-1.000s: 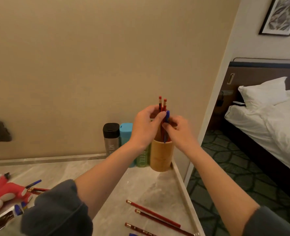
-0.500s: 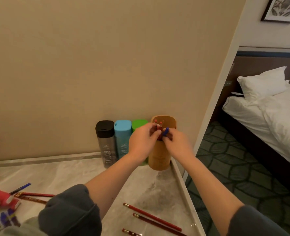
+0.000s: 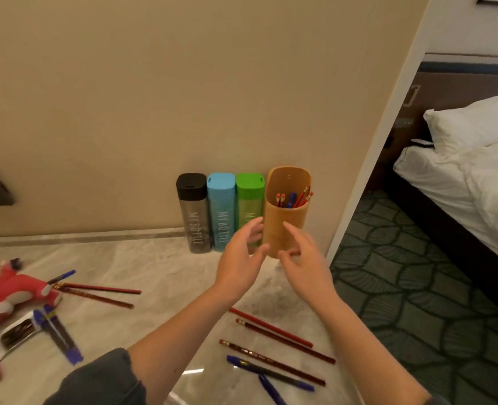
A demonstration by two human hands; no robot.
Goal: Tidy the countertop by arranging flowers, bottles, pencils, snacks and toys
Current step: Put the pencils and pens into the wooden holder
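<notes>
Marble-patterned table (image 3: 131, 267) against a beige wall; bed beyond on the right. Pencil holder (image 3: 285, 226) stands at the back corner, just beside the green bottle (image 3: 249, 200), with several pencils inside. My left hand (image 3: 242, 258) and right hand (image 3: 303, 258) hover before it, fingers (image 3: 293, 229) spread, holding nothing. Loose pencils (image 3: 271, 334) lie nearby: judged light, stiff, prone to rolling; best pinched mid-shaft, several together.

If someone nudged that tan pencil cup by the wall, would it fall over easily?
Probably somewhat. The pencil cup stands tall and narrow, so a push near its rim could tip it. The pencils inside lean to one side, which may add to that. The green bottle close beside it would likely stop a fall leftward.
</notes>
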